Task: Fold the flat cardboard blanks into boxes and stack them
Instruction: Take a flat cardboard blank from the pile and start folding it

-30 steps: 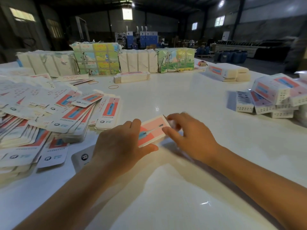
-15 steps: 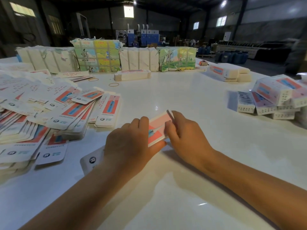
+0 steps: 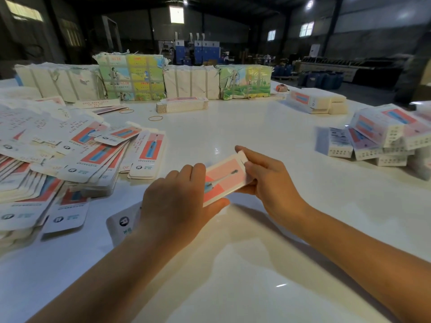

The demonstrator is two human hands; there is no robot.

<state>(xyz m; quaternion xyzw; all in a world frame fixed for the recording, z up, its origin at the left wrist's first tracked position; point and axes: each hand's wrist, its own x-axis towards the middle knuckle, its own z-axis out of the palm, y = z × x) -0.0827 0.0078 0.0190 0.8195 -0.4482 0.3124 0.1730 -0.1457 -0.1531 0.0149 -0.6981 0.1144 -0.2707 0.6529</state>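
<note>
The box (image 3: 224, 179) sits just above the white table (image 3: 256, 264), held between both hands. It is probably light, thin card that creases easily (grip the edges, not the panels). The left hand (image 3: 177, 203) clasps the near end; the right hand (image 3: 268, 180) pinches the far end flap.

Both forearms reach forward – left hand (image 3: 177, 203) curled, thumb out under the box (image 3: 224, 179); right hand (image 3: 268, 180) pinching its far end
</note>
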